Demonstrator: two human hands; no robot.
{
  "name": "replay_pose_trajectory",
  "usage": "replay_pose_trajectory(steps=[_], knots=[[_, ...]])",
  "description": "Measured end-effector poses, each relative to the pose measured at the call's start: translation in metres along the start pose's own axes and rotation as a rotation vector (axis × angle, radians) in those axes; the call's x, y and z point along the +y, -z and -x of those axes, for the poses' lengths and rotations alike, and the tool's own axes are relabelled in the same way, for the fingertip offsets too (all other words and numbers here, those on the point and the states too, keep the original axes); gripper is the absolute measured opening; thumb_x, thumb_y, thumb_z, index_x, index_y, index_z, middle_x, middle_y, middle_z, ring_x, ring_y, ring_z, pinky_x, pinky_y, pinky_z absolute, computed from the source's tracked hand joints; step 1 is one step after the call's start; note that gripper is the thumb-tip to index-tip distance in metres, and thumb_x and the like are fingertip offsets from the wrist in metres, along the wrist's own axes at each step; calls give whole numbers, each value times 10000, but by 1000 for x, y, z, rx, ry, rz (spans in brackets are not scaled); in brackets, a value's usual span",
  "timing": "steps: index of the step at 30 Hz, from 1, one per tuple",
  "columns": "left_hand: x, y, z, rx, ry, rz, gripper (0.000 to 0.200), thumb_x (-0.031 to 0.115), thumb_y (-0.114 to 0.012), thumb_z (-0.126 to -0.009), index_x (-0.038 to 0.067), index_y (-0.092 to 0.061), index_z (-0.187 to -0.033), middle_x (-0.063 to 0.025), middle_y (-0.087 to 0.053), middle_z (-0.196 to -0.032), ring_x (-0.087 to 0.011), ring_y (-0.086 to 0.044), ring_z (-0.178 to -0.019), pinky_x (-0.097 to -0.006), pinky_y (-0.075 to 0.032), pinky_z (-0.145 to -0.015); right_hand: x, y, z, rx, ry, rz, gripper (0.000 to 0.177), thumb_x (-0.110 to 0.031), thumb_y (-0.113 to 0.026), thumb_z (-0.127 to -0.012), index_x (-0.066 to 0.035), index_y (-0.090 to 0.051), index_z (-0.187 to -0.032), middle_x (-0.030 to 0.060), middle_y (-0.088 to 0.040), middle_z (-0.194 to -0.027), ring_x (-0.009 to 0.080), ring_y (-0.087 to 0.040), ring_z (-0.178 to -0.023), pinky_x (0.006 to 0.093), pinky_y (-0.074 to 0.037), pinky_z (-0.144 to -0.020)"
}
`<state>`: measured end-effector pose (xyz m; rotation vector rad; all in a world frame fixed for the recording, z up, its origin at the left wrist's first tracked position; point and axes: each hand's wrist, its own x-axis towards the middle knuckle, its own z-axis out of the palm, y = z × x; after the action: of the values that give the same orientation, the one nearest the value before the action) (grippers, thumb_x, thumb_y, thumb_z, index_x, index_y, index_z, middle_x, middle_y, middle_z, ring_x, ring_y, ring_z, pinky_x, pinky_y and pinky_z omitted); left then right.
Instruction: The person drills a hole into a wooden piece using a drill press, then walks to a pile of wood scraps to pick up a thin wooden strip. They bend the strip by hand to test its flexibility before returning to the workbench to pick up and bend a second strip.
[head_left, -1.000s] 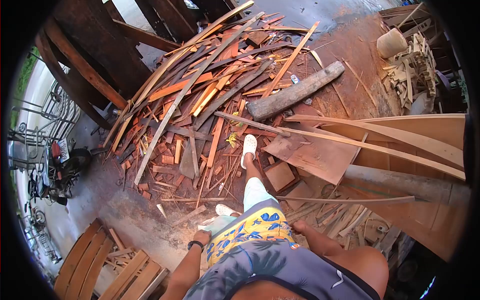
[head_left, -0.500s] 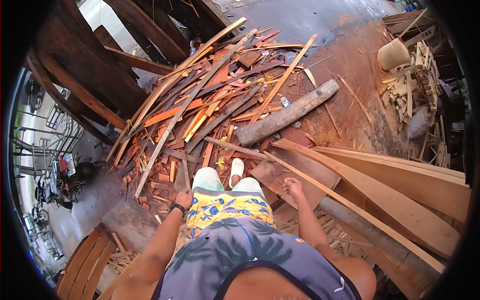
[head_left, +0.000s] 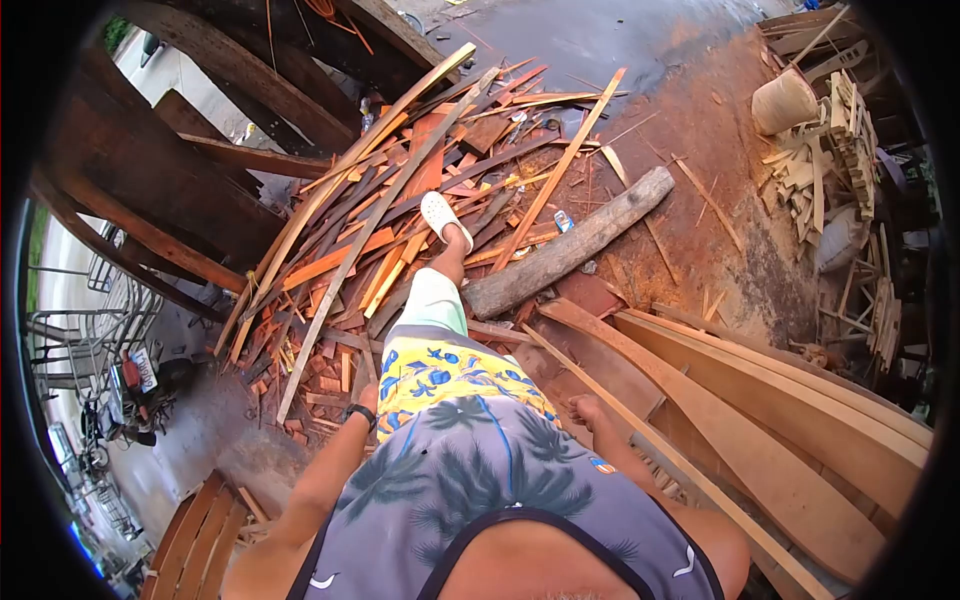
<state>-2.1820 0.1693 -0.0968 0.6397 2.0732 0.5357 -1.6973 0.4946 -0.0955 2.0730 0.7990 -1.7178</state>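
My left hand (head_left: 368, 398), with a dark band on its wrist, hangs at the side of my yellow and blue shorts (head_left: 450, 378); its fingers are mostly hidden. On the other side my right hand (head_left: 588, 409) hangs loosely curled beside the shorts, nothing showing in it, close to a long thin wooden strip (head_left: 640, 435). One foot in a white clog (head_left: 444, 218) is stretched forward over the heap of reddish wood offcuts (head_left: 400, 235). A thick grey timber piece (head_left: 575, 243) lies just right of that leg.
Long curved boards (head_left: 720, 420) extend along my right. Dark upright slabs (head_left: 150, 150) stand at upper left, with a parked motorcycle (head_left: 140, 385) below them. A pale cylindrical bundle (head_left: 785, 103) and stacked scraps (head_left: 850, 130) sit at far right. Slatted curved wood (head_left: 195, 535) lies at lower left.
One leg has swung forward, bringing its white clog over the wood heap. My right hand has dropped back toward my hip, and the left has shifted slightly back.
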Motion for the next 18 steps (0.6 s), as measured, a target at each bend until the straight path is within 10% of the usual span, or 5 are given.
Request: replay_pose_trajectory(steps=[9, 13, 18], knots=[[-49, 28, -155, -201, 296, 240, 445, 402, -589, -897, -12, -699, -1018, -324, -653, -1036, -452, -631, -1040, -509, -492, -877, -307, -7, -16, 14, 255, 180, 136, -150, -630, -923, -37, -641, -997, 55, -621, -727, 159, -582, -557, 318, -488, -480], [148, 143, -200, -230, 238, -48, 414, 379, -572, -891, 20, -715, -1039, -253, -688, -1038, -421, -644, -1021, -452, -505, -887, -490, -16, -9, 61, 286, 339, 181, -178, -680, -909, -36, -665, -1021, 49, -643, -725, 138, -585, -554, 286, -429, -466], [237, 198, -256, -47, 275, 80, 348, 310, -564, -900, 30, -727, -1028, -208, -706, -1067, -361, -655, -1045, -409, -494, -920, -699, -33, 16, 48, 625, 275, 293, -194, -681, -901, 0, -670, -1120, 55, -682, -816, 124, -613, -657, 291, -491, -596]])
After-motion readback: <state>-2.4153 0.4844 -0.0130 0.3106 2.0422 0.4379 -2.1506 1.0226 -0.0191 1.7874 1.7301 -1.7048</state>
